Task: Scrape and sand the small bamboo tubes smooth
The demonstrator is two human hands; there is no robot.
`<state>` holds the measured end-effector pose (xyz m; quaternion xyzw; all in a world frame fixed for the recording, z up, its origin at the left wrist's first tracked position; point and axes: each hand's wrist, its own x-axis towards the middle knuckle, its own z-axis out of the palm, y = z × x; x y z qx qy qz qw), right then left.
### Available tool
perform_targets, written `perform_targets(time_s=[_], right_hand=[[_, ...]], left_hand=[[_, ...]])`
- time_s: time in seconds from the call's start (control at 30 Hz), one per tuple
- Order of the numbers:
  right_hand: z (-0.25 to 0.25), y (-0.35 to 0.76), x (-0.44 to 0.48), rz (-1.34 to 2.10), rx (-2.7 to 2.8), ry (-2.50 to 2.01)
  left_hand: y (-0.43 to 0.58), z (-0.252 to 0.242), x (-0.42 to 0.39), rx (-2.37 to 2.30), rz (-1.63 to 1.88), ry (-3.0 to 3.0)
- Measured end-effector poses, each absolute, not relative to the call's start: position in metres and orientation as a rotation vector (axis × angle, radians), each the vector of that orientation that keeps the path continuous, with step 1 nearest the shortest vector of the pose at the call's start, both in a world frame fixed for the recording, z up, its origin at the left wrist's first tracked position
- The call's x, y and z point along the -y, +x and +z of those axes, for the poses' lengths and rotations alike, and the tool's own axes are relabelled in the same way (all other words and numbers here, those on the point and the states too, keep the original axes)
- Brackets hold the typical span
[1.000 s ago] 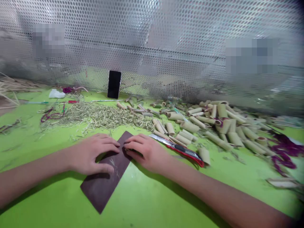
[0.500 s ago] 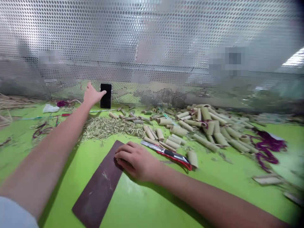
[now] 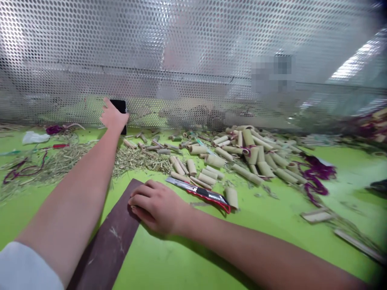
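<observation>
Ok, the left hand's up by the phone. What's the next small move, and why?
Probably close the left hand gently on the black phone to steady it: the phone stands upright by the perforated metal screen, the fingers are at its edge, and the right hand rests on the dark sheet.

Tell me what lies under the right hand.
The right hand rests over the top end of a dark brown sheet; whatever lies beneath the palm is hidden.
</observation>
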<state>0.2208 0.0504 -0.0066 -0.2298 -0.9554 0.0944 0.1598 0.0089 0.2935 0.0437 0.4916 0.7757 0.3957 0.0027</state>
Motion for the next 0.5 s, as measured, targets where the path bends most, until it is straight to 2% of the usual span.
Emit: perform_targets(time_s=[0.23,0.5], right_hand=[[-0.007,0.22,-0.051,0.28,2.712,-0.647],[-0.005,0.222,-0.052,0.29,2.732,-0.644]], left_hand=[[-0.016,0.032,-0.311,-2.102,1.362,1.891],[-0.007,0.047,-0.287,-2.369,1.341,1.506]])
